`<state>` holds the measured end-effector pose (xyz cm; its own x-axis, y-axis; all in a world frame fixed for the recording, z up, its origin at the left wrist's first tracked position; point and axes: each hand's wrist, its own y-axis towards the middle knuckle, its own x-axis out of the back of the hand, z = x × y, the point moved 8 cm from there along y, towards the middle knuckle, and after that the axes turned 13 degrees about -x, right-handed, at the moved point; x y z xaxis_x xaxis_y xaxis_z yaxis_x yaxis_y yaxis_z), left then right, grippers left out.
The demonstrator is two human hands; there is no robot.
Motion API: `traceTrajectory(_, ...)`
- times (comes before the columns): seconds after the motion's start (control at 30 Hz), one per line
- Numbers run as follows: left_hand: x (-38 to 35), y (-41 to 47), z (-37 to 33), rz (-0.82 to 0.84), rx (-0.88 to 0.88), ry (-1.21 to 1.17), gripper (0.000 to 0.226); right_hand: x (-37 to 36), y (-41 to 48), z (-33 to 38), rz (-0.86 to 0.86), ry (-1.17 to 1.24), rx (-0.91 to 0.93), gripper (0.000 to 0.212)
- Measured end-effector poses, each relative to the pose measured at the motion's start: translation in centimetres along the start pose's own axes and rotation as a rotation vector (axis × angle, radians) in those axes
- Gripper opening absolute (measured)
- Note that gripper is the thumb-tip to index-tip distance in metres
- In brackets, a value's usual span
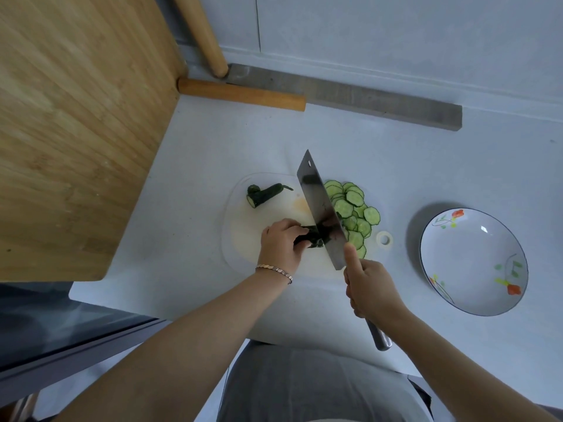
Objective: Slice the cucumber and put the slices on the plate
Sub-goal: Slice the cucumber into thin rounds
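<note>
From the head camera, your left hand was curled around the dark cucumber piece, pinning it to the white cutting board on the pale worktop. Your right hand was closed on the handle of the cleaver, thumb up along the blade, whose edge met the cucumber just right of your left fingers. Cut slices lay piled on the board right of the blade. A second cucumber end sat at the board's far left. The flowered plate stood well apart to the right, holding no slices.
</note>
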<state>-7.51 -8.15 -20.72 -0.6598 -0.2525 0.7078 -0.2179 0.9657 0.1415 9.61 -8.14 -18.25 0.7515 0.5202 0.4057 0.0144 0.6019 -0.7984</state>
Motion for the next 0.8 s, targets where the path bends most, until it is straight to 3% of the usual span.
traceTrajectory(0.33, 0.1, 0.2, -0.1, 0.049, 0.032, -0.035, 0.021, -2.5, 2.0, -0.9, -0.017, 0.012, -0.043, 0.056)
traceTrajectory(0.53, 1.0, -0.1, -0.4, 0.030, -0.007, 0.023, 0.023, -1.6, 1.8, -1.1, 0.086, 0.208, -0.121, 0.054)
traceTrajectory(0.8, 1.3, 0.0, -0.8, 0.011, 0.019, 0.016, 0.021, -0.1, 0.0, -0.1, 0.076, 0.169, -0.057, 0.056)
